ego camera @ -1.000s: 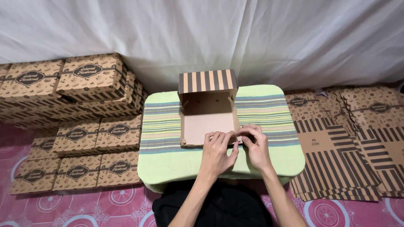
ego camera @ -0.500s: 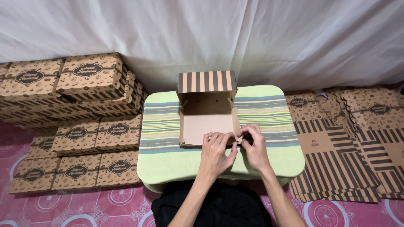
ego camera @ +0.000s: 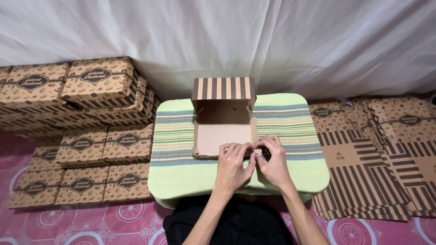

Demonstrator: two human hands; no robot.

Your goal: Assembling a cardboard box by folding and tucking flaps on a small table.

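At frame centre, our left hand [ego camera: 234, 164] and right hand [ego camera: 271, 162] pinch the front flap of the half-folded cardboard box [ego camera: 223, 119] on the striped table [ego camera: 290, 136]; next, we judge, tucking it needs firm pressure.

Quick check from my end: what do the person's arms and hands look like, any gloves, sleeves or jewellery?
Both forearms are bare, with no sleeves in view. The left hand and right hand wear no gloves. No rings, watch or bracelets show. Slim fingers with short nails.
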